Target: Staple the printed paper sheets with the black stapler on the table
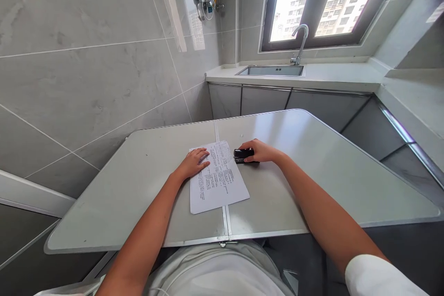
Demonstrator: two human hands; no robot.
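In the head view, the printed paper (pixel 218 189) lies flat on the pale bench (pixel 291 143), across the metal seam (pixel 227 226) that runs under it and shows again at its near and far sides; how many sheets there are cannot be told. The left hand (pixel 194 163) rests palm down on the paper's left upper part, fingers loosely spread with a small gap between thumb and forefinger, pressing on the page rather than gripping it. Just to the right of the paper, the right hand (pixel 261 151) is closed around a black stapler (pixel 243 153), fingers over its top and thumb on the near side. The stapler's left end reaches the paper's right edge, near the far corner; whether that edge sits between its two arms is too small to tell. Well beyond the paper, past the bench's far edge, a sink (pixel 270 70) is set in a white worktop (pixel 342 73), with a curved tap (pixel 302 39) behind it and a window (pixel 314 9) above. Left of the paper, past the bench, stands a grey tiled wall (pixel 86 83)
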